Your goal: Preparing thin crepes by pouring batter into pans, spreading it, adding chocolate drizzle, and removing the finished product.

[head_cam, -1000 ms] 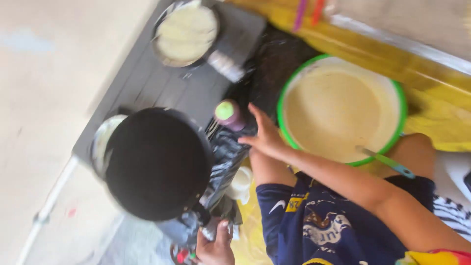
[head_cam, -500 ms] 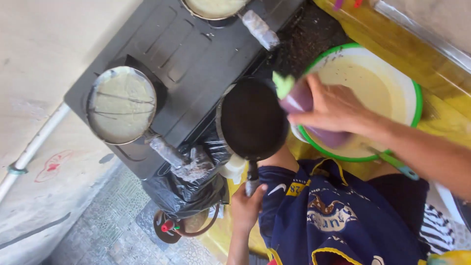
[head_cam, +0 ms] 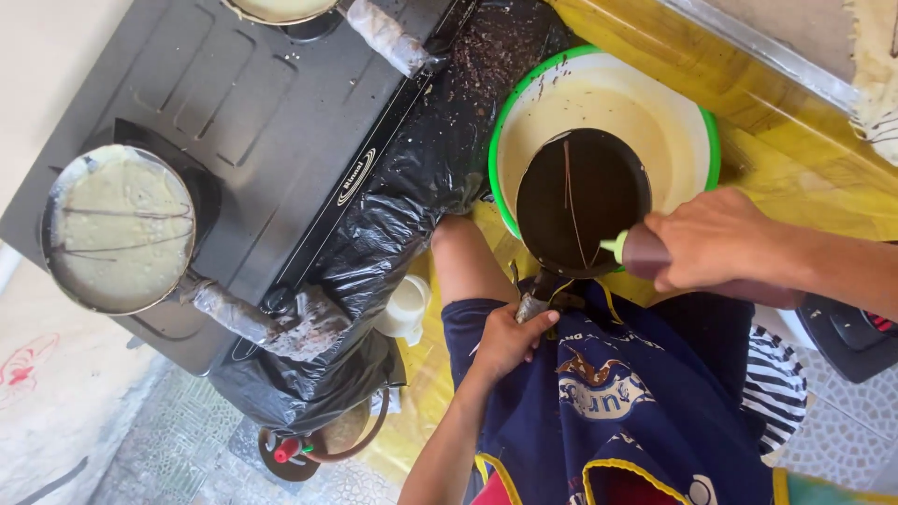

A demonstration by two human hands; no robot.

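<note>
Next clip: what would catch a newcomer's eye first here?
The black pan held over the green-rimmed batter bowl, right of centre, with thin dark lines across it. The right hand holds a squeeze bottle at its rim; the left hand grips its handle. At left, a batter-filled pan sits on the black stove.

The small pan (head_cam: 582,201) looks like dark matt metal, its handle wrapped in rough, stained cloth or tape. The squeeze bottle (head_cam: 655,254) is smooth brown plastic with a green tip, and the basin (head_cam: 697,122) is glossy plastic, white inside, green-rimmed. Crinkled glossy black plastic sheeting (head_cam: 393,224) lies against the stove (head_cam: 262,103), whose top is matt dark metal.
</note>
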